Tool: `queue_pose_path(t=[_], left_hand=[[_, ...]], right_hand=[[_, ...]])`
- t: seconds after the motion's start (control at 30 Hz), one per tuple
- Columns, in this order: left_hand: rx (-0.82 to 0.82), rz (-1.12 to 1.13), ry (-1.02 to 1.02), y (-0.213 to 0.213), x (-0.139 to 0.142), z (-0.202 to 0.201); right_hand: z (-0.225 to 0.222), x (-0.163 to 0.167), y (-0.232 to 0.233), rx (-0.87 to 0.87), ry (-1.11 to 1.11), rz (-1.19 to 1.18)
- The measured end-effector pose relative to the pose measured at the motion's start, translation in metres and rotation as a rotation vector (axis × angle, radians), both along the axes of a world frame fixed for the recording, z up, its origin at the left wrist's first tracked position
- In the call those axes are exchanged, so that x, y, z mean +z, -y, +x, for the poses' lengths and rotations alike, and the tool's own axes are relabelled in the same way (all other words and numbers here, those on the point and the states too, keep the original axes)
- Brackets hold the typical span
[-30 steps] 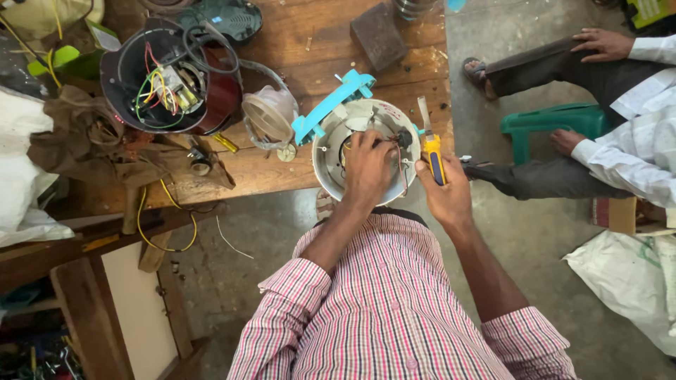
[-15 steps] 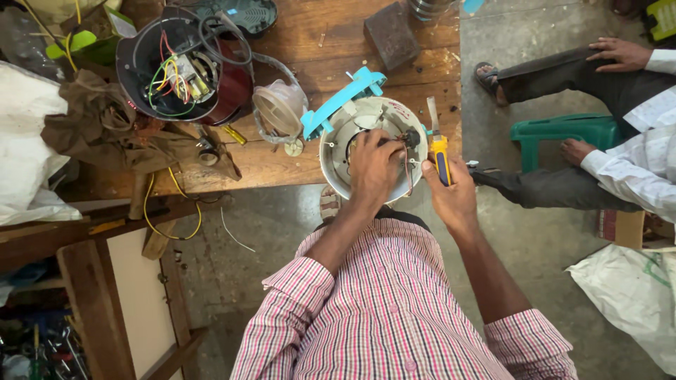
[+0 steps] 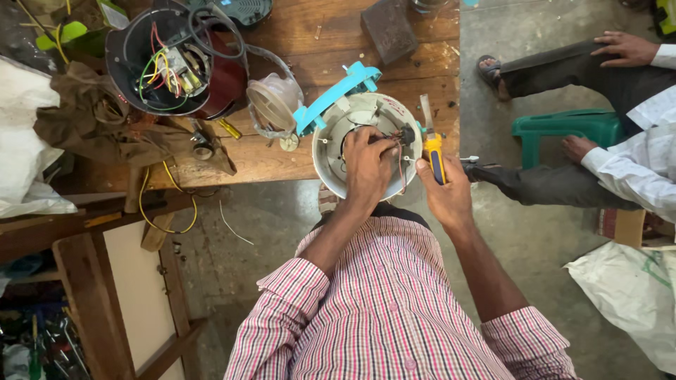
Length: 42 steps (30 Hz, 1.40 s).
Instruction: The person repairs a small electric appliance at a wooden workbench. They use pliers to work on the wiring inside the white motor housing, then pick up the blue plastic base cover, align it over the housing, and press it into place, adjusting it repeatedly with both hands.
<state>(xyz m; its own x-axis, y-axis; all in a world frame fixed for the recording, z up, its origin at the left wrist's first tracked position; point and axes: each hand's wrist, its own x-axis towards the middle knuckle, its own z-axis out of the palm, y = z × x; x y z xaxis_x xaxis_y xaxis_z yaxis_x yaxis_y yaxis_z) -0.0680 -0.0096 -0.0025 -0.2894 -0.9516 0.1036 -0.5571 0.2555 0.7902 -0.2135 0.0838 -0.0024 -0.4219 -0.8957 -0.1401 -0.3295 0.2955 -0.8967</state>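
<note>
The round white appliance housing (image 3: 366, 144) lies opened at the near edge of the wooden worktop (image 3: 317, 42), wiring exposed and not closed up. The left hand (image 3: 366, 165) reaches inside it, fingers pinching dark wires. Just right of the housing, the right hand (image 3: 443, 193) grips a yellow-handled screwdriver (image 3: 431, 144).

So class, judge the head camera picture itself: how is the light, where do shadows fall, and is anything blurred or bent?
Head view: soft, even daylight with no harsh glare; the left hand in the white round housing and the right hand holding the yellow screwdriver are sharp. Deep shadow lies under the wooden bench at lower left. The wide lens bends the frame edges.
</note>
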Motion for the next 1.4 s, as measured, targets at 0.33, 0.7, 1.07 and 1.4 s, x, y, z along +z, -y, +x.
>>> queue_pose_path(t=[0.33, 0.7, 1.07, 1.4], left_hand=[[0.041, 0.056, 0.044, 0.003, 0.002, -0.005], [-0.742, 0.037, 0.473, -0.063, 0.22, 0.039], [-0.947, -0.05, 0.323, -0.095, 0.263, 0.008], [-1.026, 0.03, 0.054, -0.109, 0.21, -0.019]], right_hand=[[-0.004, 0.006, 0.003, 0.076, -0.03, 0.005], [-0.023, -0.012, -0.015, -0.304, 0.246, 0.256], [-0.038, -0.024, 0.006, -0.079, -0.199, 0.206], [-0.056, -0.052, 0.054, 0.238, -0.97, 0.11]])
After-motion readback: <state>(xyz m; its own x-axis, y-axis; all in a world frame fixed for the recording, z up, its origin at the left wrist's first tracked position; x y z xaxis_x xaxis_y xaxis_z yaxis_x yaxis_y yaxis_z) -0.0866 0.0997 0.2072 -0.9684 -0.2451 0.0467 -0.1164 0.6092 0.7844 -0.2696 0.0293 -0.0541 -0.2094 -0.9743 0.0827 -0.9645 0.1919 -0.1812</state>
